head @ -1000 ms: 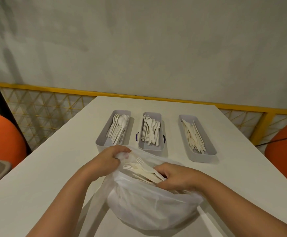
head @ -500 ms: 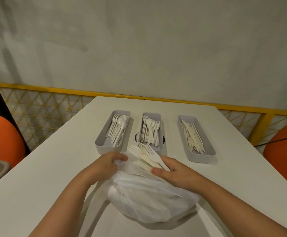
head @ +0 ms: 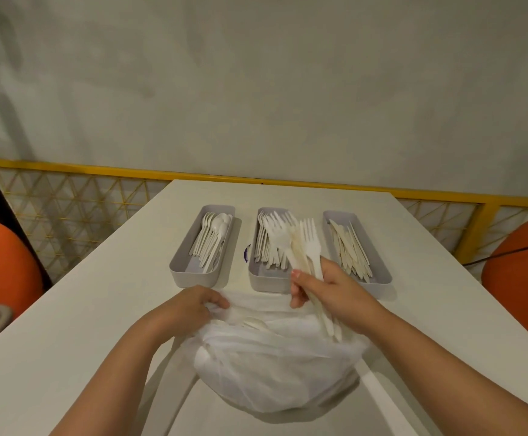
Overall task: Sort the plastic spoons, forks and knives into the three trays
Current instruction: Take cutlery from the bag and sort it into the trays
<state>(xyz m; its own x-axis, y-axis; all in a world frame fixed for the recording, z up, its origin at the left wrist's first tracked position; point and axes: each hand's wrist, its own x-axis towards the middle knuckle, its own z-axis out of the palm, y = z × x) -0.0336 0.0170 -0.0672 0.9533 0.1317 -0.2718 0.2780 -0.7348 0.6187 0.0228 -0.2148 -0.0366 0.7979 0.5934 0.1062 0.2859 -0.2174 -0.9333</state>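
Much of the sorting looks done. Spoons [head: 214, 239] are laid in the left tray [head: 193, 276], forks [head: 267, 250] in the middle tray [head: 267, 284], and knives [head: 349, 247] in the right tray [head: 384, 273]. The three trays are set side by side on the far part of the white table [head: 99, 309].

Some work is left, it seems. A white plastic bag [head: 272, 366] lies close to the person, and a spoon-like shape can be seen at its open top (how many pieces are inside cannot be told, because the bag is cloudy).

A bunch of forks [head: 300, 243] is held in the right hand [head: 332, 291]. The handles are wrapped by the curled fingers and thumb, about halfway along. The prongs are pointed up and away, in front of the middle tray. The handle ends hang down over the bag, and it cannot be told if the bag is touched by them. The right arm is stretched forward from the lower right.

The left hand [head: 190, 306] is set at the bag's left edge. A fold of the bag is pinched in its curled fingers, so the bag is held in place. The left arm is reached in from the lower left.

The bunch is most likely meant for the middle tray.
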